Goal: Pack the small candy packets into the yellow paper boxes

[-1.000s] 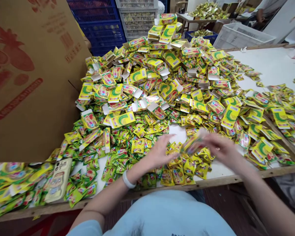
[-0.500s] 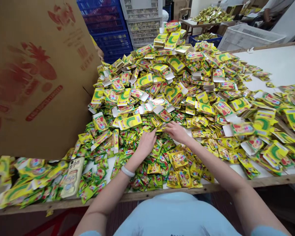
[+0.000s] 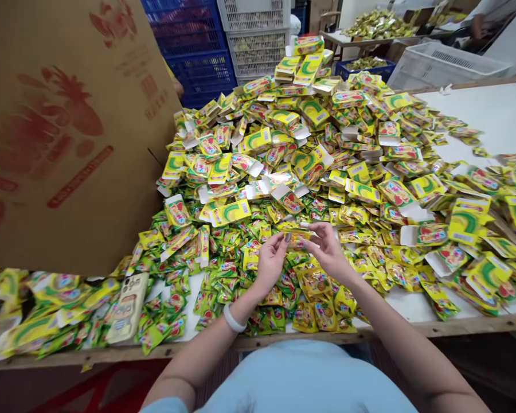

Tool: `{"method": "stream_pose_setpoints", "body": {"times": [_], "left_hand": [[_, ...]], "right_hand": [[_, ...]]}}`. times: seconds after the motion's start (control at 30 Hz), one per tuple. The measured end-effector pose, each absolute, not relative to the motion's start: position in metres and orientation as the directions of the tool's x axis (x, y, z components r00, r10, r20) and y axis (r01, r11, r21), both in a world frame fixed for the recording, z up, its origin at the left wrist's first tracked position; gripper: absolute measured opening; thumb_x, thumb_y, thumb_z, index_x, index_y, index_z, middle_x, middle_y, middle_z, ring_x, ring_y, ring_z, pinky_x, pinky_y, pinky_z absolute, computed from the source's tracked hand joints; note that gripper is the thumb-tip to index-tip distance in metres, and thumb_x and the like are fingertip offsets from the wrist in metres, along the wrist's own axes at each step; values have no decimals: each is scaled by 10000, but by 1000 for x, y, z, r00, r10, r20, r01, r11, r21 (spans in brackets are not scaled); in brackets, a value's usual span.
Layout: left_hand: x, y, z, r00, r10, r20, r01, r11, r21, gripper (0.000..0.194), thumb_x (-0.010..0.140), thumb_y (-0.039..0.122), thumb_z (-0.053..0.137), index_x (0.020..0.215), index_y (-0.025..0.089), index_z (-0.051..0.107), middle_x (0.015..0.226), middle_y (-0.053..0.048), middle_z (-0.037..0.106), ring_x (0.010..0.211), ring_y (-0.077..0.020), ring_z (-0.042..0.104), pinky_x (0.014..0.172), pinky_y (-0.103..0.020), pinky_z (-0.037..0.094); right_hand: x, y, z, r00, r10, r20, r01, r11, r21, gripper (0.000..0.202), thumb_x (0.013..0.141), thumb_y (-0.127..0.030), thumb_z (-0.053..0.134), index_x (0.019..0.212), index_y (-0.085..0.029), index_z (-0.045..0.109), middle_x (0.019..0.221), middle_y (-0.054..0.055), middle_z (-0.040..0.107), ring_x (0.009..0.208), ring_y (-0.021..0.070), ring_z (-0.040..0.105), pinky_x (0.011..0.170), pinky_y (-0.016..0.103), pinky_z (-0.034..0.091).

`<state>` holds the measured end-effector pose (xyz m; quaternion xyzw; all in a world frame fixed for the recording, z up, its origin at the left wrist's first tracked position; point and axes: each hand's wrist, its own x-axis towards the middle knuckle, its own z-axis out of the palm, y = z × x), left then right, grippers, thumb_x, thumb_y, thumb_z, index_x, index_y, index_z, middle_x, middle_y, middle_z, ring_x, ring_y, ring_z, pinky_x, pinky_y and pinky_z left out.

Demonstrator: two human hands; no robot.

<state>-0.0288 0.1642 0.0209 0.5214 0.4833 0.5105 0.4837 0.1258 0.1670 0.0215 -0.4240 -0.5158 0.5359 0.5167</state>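
Note:
My left hand [image 3: 270, 263], with a white band on its wrist, pinches one end of a small yellow packet [image 3: 298, 238]. The thumb and index finger of my right hand [image 3: 327, 250] close around its other end. Fingers cover part of it, so its print cannot be read. Under my hands lie green sachets [image 3: 223, 281] with red fruit prints and, more to the right, yellow sachets [image 3: 316, 279]. Just beyond them rises a big heap of yellow and green printed boxes [image 3: 258, 140], many with white end flaps standing up.
A large brown carton [image 3: 124, 172] with red fruit prints fills the left side. A phone in a cream case [image 3: 129, 308] lies near the wooden table edge [image 3: 456, 328]. Behind stand blue crates [image 3: 206, 69] and white crates [image 3: 258, 54]; a white basket [image 3: 447, 63] sits back right.
Both hands have come up and slightly nearer to me, lifting the small yellow packet off the sachets. The view has shifted slightly.

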Motion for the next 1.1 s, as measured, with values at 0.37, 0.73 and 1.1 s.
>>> {"method": "stream_pose_setpoints", "body": {"times": [0.37,0.73,1.1], "left_hand": [[-147,249,61,242,931,275,944,-291,156,689,782,159,618,1432,72,404,1430,-243,462,1434,-401,294,1185,-626,155],[-80,183,44,474,743,472,760,-616,207,492,917,183,540,1394,291,487,1348,-92,581,1438,-291,350,1231,-569,76],[-28,159,55,437,866,-245,-287,392,874,586,873,575,540,1273,147,569,1105,-148,721,1101,-307,669,965,-460,524]], "right_hand": [[180,170,21,-120,991,-53,-163,-73,-984,338,765,-485,776,829,-178,649,725,22,692,558,139,652,458,230,503],[126,140,46,-231,965,125,-242,68,-968,280,865,-403,680,1100,-251,661,1148,64,674,1042,215,665,867,390,599],[150,97,41,-582,572,578,413,820,-396,347,900,-71,441,1179,-193,609,1236,186,639,927,238,706,702,347,599]]}}
